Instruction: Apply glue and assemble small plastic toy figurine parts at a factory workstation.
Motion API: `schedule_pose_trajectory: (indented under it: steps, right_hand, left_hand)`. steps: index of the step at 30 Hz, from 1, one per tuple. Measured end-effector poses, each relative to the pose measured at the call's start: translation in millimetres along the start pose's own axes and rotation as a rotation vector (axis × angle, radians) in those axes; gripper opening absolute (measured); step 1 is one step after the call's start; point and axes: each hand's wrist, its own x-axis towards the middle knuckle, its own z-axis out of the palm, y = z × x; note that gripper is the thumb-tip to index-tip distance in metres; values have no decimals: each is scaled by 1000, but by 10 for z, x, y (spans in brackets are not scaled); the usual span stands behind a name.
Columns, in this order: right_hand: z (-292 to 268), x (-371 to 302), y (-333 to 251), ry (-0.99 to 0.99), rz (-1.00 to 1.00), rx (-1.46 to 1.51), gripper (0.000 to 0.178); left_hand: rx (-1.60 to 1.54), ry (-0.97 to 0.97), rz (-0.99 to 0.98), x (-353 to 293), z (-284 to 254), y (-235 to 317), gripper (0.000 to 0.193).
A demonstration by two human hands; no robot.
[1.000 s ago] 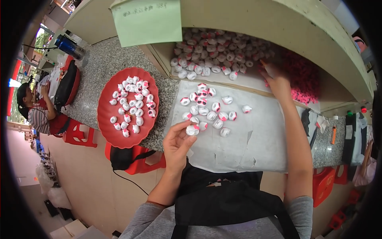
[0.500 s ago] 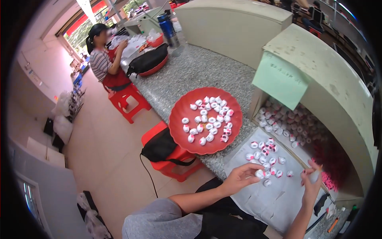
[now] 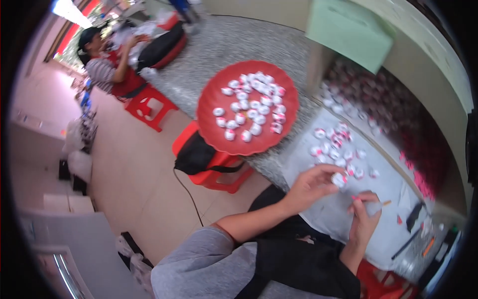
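My left hand (image 3: pixel 311 188) is closed, pinching a small white round piece (image 3: pixel 339 180) with a pink mark between thumb and fingertips. My right hand (image 3: pixel 363 222) is close by on the right, its fingers wrapped round a small whitish translucent bottle (image 3: pixel 372 208) with a thin tan tip. A tiny pink spot shows at that hand's fingertips; whether it is a loose part or a nail I cannot tell. Beyond my hands, several similar white and pink pieces (image 3: pixel 340 135) lie scattered on a white sheet (image 3: pixel 328 219).
A red scalloped tray (image 3: pixel 214 137) of similar pieces stands on the granite counter (image 3: pixel 234 37). Under a shelf are heaped white pieces (image 3: pixel 371 92) and bright pink parts (image 3: pixel 423 184). Red stools (image 3: pixel 219 182) stand left of the counter. A co-worker (image 3: pixel 107 67) sits farther back.
My right hand has come left and nearer, from beside the pink parts to next to my left hand. My left hand still holds the white piece. The whole view has shifted.
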Motion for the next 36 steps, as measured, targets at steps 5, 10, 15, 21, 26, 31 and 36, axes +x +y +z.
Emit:
schedule_pose_trajectory:
  steps: [5, 10, 15, 21, 26, 31, 36]
  right_hand:
    - [103, 64, -41, -39, 53, 12, 10]
    - [89, 51, -4, -87, 19, 63, 13]
    - [96, 26, -13, -114, 57, 80, 12]
    - [118, 36, 17, -142, 110, 115, 10]
    - [73, 59, 14, -150, 129, 108, 9]
    - [62, 69, 49, -127, 119, 138, 8]
    - [81, 44, 53, -106, 94, 111, 8]
  left_hand:
    - [56, -1, -29, 10, -96, -28, 32]
    - [145, -51, 24, 17, -78, -111, 31]
    - [234, -51, 45, -15, -41, -116, 31]
    - [482, -110, 182, -21, -53, -98, 30]
    - [608, -149, 225, 9, -3, -50, 29]
    - [614, -165, 224, 9, 11, -55, 30]
    - [543, -184, 196, -15, 20, -59, 30]
